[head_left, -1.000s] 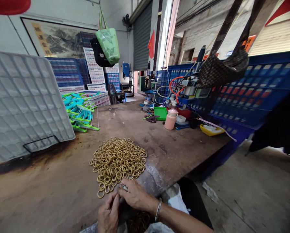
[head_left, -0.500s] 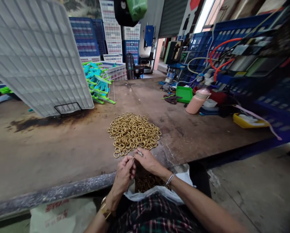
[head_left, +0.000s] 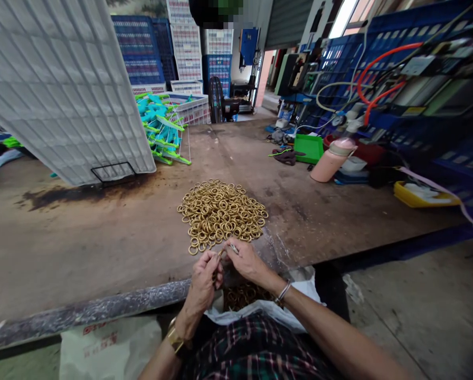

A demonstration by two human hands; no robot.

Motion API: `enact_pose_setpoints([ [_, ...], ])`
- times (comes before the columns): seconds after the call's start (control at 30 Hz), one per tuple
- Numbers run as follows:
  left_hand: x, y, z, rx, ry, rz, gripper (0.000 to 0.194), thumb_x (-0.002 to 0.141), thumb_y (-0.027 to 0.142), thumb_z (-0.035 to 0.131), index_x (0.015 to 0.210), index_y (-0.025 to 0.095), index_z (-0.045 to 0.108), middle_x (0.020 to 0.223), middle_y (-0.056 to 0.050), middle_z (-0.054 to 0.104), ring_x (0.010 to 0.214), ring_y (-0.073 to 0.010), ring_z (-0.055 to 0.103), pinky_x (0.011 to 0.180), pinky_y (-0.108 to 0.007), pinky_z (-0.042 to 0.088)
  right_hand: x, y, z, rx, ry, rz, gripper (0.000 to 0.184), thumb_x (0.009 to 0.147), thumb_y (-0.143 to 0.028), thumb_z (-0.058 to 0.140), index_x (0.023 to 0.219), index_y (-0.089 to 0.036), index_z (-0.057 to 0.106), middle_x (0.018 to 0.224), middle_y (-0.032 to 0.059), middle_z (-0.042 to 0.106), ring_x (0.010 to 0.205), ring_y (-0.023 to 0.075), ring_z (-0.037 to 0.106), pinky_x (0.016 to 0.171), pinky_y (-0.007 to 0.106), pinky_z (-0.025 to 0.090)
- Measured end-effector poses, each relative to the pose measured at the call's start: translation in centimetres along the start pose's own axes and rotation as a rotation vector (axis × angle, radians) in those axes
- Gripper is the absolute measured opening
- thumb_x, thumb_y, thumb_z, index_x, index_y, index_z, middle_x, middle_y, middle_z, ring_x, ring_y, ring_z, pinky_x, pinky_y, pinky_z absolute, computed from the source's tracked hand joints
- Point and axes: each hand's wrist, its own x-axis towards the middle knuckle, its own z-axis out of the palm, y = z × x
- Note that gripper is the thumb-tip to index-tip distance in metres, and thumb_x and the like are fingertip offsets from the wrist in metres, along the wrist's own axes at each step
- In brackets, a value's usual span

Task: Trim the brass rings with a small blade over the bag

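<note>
A heap of brass-coloured rings (head_left: 223,208) lies on the brown table. Just in front of it, my left hand (head_left: 205,277) has its fingers closed on a ring (head_left: 220,253), of which only a small part shows. My right hand (head_left: 246,261) meets it there, thumb and fingers pinched around a small metallic tool (head_left: 234,248); its kind I cannot make out. Below the hands, in my lap, an open white bag (head_left: 300,293) holds many darker brown rings (head_left: 244,296).
To the left a tall ribbed white panel (head_left: 70,89) stands on the table (head_left: 62,248), with green and turquoise plastic pieces (head_left: 163,126) behind it. A pink bottle (head_left: 331,161), a green tray (head_left: 310,149) and a yellow tray (head_left: 422,196) are at the right.
The view has shifted slightly, so the scene sits a little higher and further right. Both hands stay together in front of the heap; more of the ring shows between them.
</note>
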Motion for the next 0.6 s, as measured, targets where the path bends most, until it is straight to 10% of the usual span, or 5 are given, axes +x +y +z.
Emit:
enact_pose_setpoints([
  [0.23,-0.03,-0.18,-0.19,0.101,0.021,0.035,0.033,0.072,0.047,0.059,0.073,0.018,0.043,0.054,0.007,0.047,0.038,-0.0030,0.039,0.035,-0.014,0.024,-0.87,-0.23,0.01,-0.485,-0.177,-0.058,0.017,0.077,-0.015,0.042,0.084,-0.017,0.057,0.072,0.0023,0.059,0.064,0.0124,0.049,0.055,0.023,0.024],
  [0.6,-0.01,-0.57,-0.40,0.207,0.052,0.075,0.033,0.074,0.049,0.055,0.071,0.018,0.044,0.054,0.007,0.047,0.039,-0.0041,0.039,0.036,-0.015,0.027,-0.95,-0.56,0.20,-0.580,-0.188,-0.001,0.024,0.077,-0.014,0.041,0.095,-0.016,0.055,0.081,0.0056,0.063,0.071,0.0148,0.054,0.059,0.024,0.027],
])
